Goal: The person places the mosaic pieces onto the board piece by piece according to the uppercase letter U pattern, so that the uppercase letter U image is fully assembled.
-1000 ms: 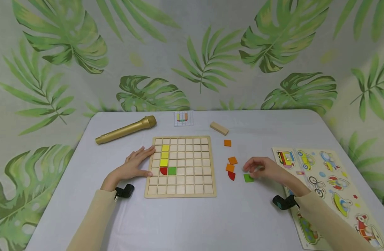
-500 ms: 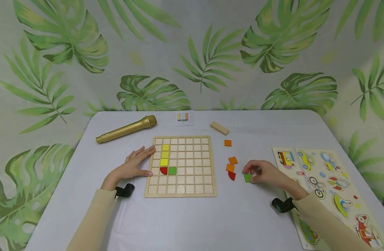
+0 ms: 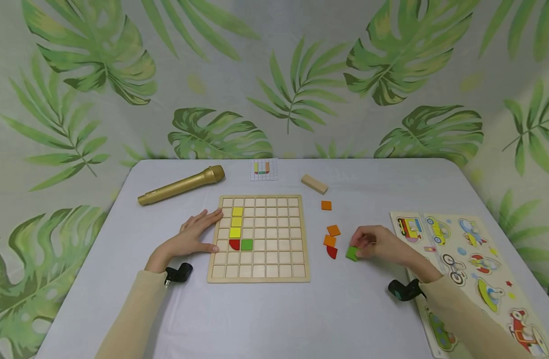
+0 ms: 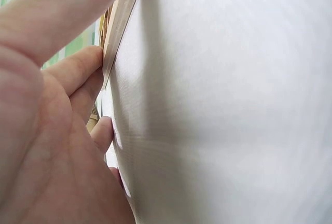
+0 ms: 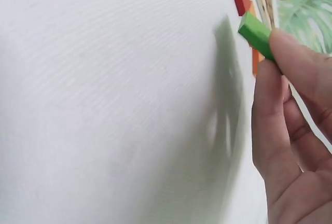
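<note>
A green square tile (image 3: pixel 351 253) is pinched between thumb and fingertip of my right hand (image 3: pixel 378 244); in the right wrist view the green tile (image 5: pixel 255 33) shows raised off the white cloth. My left hand (image 3: pixel 184 240) rests at the left edge of a wooden grid board (image 3: pixel 277 279), its fairly straight fingers touching the rim (image 4: pixel 116 37). On the board, several yellow squares (image 3: pixel 236 222) form a column above a red quarter-round tile (image 3: pixel 235 244), with a green square (image 3: pixel 247 245) right of it. Left of my right hand lie orange squares (image 3: pixel 333 230) and a red quarter-round tile (image 3: pixel 331 253).
A small pattern card (image 3: pixel 264 170) lies behind the board. A gold microphone (image 3: pixel 181 185) is at back left, a plain wooden block (image 3: pixel 314 184) at back right. Another orange square (image 3: pixel 326 205) sits below the block. A picture puzzle board (image 3: pixel 462 234) lies under the right forearm.
My right fingers have closed on the green tile, which was flat on the cloth, and lifted and tilted it slightly leftward. My left hand has stayed at the board.
</note>
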Available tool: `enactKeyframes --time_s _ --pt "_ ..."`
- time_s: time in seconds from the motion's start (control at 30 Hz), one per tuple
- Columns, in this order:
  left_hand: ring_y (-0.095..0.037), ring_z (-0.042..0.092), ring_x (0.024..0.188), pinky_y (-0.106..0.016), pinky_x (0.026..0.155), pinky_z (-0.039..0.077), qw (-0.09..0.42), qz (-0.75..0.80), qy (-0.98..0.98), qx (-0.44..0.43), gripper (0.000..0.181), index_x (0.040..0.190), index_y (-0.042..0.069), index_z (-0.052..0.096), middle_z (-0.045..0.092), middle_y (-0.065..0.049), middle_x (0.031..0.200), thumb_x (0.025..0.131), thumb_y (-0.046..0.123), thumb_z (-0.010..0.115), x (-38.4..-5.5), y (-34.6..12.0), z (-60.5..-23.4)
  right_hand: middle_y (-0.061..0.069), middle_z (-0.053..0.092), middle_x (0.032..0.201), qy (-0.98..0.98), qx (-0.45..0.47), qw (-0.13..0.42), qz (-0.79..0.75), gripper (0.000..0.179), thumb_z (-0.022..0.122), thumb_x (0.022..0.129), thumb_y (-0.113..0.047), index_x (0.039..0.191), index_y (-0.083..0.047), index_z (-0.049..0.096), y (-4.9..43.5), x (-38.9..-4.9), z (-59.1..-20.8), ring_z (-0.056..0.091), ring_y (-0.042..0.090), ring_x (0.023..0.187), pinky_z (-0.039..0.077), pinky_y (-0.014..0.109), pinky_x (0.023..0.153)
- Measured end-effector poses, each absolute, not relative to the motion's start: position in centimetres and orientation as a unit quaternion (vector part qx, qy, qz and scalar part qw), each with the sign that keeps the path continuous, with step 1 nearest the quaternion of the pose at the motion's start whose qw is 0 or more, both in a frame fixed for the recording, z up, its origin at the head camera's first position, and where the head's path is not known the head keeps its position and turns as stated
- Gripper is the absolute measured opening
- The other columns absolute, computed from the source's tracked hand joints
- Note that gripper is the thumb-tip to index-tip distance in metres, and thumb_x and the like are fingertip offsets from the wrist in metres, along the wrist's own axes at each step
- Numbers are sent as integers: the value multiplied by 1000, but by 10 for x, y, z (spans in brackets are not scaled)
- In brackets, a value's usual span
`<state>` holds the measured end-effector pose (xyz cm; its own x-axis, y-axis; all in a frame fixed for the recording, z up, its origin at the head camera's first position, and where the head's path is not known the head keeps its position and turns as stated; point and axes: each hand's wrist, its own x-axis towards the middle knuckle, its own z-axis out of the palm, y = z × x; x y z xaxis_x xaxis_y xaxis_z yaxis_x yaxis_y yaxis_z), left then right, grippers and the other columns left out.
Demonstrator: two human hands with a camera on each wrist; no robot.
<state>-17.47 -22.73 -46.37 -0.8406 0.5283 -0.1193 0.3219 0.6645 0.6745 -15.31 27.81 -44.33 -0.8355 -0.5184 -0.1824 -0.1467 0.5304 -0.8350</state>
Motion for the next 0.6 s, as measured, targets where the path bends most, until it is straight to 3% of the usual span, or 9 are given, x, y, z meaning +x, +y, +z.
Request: enactKeyframes --time_s 0.17,0.6 --pt "-36 0 144 -59 108 -5 154 333 900 236 95 152 8 24 16 -12 158 79 38 77 -175 -228 -464 10 62 91 836 -181 225 -467 17 73 85 -9 98 -2 64 272 -158 -438 55 25 84 48 24 75" --pt "-37 1 143 -60 108 -5 156 335 899 236 94 152 8 25 17 -11 158 79 37 77 -174 -227 -462 9 62 86 799 -204 243 -511 16 69 88 -8 98 2 63 216 -180 -433 57 20 76 50 27 69"
